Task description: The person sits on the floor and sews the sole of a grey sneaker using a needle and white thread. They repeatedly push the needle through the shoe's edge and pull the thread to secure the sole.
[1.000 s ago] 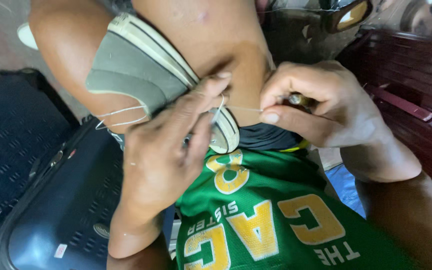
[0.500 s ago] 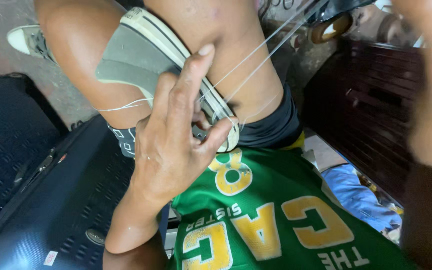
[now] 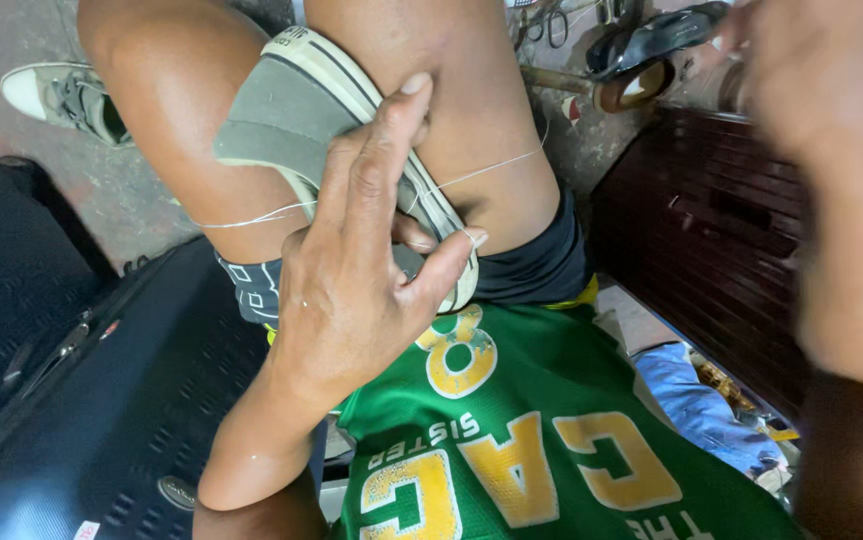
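While the grey canvas sneaker [image 3: 292, 110] sits wedged sole-outward between the person's 2 bare knees, the left hand [image 3: 352, 290] presses flat against it: fingers spread across the cream rubber sole, index finger reaching up past the sole's edge, thumb hooked around the lower end of the shoe near the waist. Grip: left hand clamped on the sneaker, holding it steady against the thigh.

1 thin white thread [image 3: 482, 172] runs taut from the sneaker's sole toward the upper right; a second length of it trails left of the sneaker across the left knee.

Right hand [image 3: 802, 80], far up and right of the sneaker, is motion-blurred. Cannot tell whether its fingers are closed or what they pinch.

Surroundings, relative to the sneaker: a matching second sneaker [image 3: 62, 95] lies on the concrete floor to the upper left; a black hard case [image 3: 102, 400] lies below left; a dark red wooden bench [image 3: 712, 240] stands to the right; a black shoe [image 3: 652, 45] rests at upper right. A green jersey [image 3: 552, 440] with yellow lettering fills the area below.
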{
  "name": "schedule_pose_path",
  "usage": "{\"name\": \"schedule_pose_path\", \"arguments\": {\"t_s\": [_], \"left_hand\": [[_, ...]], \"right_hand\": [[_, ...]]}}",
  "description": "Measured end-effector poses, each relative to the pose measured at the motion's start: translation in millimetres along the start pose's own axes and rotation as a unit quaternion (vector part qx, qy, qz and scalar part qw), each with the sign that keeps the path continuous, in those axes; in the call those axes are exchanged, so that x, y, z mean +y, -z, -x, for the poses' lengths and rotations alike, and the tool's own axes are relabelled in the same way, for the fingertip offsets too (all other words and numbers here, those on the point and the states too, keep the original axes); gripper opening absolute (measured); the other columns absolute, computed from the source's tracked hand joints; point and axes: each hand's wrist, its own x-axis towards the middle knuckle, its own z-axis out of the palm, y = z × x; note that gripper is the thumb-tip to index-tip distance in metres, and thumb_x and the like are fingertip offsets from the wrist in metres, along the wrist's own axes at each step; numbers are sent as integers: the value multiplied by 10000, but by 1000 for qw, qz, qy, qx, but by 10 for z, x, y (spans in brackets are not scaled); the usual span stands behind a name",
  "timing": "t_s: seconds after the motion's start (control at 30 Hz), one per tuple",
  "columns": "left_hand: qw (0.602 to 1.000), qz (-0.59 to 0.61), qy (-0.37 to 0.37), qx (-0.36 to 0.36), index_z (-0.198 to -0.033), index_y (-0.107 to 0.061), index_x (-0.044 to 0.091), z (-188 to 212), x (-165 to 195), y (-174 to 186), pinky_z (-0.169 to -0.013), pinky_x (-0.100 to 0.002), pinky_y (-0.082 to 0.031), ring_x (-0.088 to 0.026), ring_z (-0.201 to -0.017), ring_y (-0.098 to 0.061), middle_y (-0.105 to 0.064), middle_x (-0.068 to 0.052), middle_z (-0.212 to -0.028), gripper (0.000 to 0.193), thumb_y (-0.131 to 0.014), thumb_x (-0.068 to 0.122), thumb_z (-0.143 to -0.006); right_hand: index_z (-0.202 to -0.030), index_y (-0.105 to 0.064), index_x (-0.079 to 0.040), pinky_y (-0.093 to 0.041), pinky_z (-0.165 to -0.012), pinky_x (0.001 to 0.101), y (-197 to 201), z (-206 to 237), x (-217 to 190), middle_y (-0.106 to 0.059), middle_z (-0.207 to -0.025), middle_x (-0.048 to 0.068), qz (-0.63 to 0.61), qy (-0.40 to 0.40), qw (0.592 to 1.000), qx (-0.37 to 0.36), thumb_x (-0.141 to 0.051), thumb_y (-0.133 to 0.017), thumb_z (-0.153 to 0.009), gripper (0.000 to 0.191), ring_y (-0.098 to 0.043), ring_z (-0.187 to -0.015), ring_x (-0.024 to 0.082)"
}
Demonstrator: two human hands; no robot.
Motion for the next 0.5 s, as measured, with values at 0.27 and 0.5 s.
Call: {"name": "schedule_pose_path", "arguments": {"t_s": [0.27, 0.5], "left_hand": [[1000, 3, -8, -1, -1486, -437, 53, 6, -15, -18, -686, -273, -597, -136, -877, -730, -524, -184, -1457, 710, -813, 45, -884], [986, -75, -9, 152, -1131, -676, 37, 215, -247, 274, -902, -336, -583, -255, -1022, -727, -703, -137, -1142, 132, -653, -49, -1032]], "right_hand": [[-1345, -521, -20, -562, -647, 384, -425, 276, -1155, -668, -832, 92, -241, 162, 956, -48, -78, -564, -1060, 294, -684, -705, 264], [-1307, -461, -2, -455, -686, 253, -276, 101, -1252, -606, -831, 25, -716, -98, 688, -72, -224, -497, -991, 388, -549, -705, 103]]}}
